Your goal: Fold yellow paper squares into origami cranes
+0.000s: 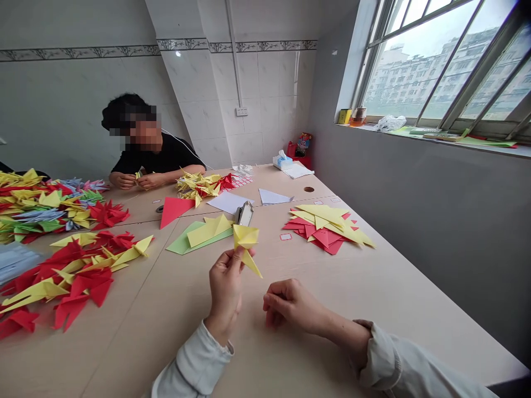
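My left hand (227, 282) pinches a yellow paper crane (245, 236) between thumb and fingers, above the table. One pointed end of the crane hangs down to the right. To the right of it, my right hand (292, 304) is low over the tabletop, apart from the crane, its fingers curled in with nothing seen in them. Beyond the left hand are a stapler (244, 213) and a folded yellow sheet (209, 229) on a green sheet (178, 239). Folded red and yellow papers (329, 228) lie in a pile at the right.
Finished red and yellow cranes (78, 271) cover the table's left side, with a larger multicoloured heap (45, 207) behind. Across the table (136, 354), a person (174, 152) handles a small yellow piece. A tissue box (282, 161) stands at the far end. A wall and window flank the right.
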### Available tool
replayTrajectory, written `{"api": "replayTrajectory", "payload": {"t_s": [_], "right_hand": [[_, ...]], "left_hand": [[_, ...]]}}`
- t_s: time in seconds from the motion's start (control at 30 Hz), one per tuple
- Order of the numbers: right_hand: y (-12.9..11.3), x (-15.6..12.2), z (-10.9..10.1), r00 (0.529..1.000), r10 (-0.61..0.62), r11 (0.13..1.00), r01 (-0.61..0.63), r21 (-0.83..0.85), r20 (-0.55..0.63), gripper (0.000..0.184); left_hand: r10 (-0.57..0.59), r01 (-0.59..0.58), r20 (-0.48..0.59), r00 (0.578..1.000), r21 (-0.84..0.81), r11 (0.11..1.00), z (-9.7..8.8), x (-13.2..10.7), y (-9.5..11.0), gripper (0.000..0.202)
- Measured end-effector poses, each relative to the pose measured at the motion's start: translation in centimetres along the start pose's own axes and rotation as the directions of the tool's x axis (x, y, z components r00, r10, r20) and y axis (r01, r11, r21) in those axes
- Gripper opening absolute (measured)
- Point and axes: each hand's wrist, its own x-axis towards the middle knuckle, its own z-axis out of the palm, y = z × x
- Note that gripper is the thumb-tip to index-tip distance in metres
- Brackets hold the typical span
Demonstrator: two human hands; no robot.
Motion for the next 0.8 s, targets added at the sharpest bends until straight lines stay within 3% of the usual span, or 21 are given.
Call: {"api": "replayTrajectory", "payload": {"t_s": [0.07,0.13,0.2,0.23,0.27,0.3,0.4,0.5,0.63,0.8], "right_hand": [[-0.1,0.0,-0.8,1.0,-0.021,0.999,0.02,-0.03,-0.021,0.03],[-0.8,0.1,-2.1,0.974,-0.136,0.99,0.128,-0.054,-0.182,0.031],[-1.7,0.0,-3.6,0.865,-0.282,0.959,0.255,-0.121,-0.415,0.028],[-2.2,-0.1,-4.3,0.818,-0.327,0.945,0.288,-0.156,-0.474,0.026],[-2.6,-0.2,-4.9,0.799,-0.344,0.939,0.301,-0.167,-0.493,0.027],[-2.9,-0.4,-5.4,0.806,-0.347,0.938,0.306,-0.165,-0.479,0.029],[-3.2,-0.8,-5.8,0.906,-0.302,0.953,0.285,-0.1,-0.295,0.035],[-3.0,-0.9,-5.5,0.953,-0.268,0.964,0.264,-0.045,-0.14,0.03],[-2.9,-0.8,-5.2,0.978,-0.184,0.983,0.185,-0.002,-0.095,0.021],[-3.1,-1.0,-5.4,0.985,-0.11,0.994,0.11,-0.009,-0.134,0.023]], "left_hand": [[0.01,-0.01,-0.004,1.0,0.016,1.0,-0.3,0.4,0.1,0.022],[-0.035,0.031,0.072,0.997,0.056,0.998,-0.5,0.5,0.1,0.023],[-0.114,0.09,0.196,0.974,0.127,0.988,-0.4,0.2,0.0,0.023],[-0.159,0.116,0.262,0.952,0.175,0.978,-0.2,-0.1,0.0,0.024],[-0.204,0.134,0.327,0.923,0.225,0.965,0.0,-0.4,0.1,0.024],[-0.247,0.146,0.386,0.889,0.273,0.951,0.2,-0.7,0.1,0.025],[-0.326,0.158,0.496,0.805,0.351,0.923,0.7,-1.5,0.3,0.026],[-0.352,0.17,0.523,0.776,0.364,0.916,0.8,-1.7,0.3,0.028],[-0.364,0.13,0.582,0.727,0.404,0.906,0.6,-1.6,0.4,0.026],[-0.417,0.12,0.662,0.623,0.445,0.887,0.5,-1.6,1.2,0.026]]}}
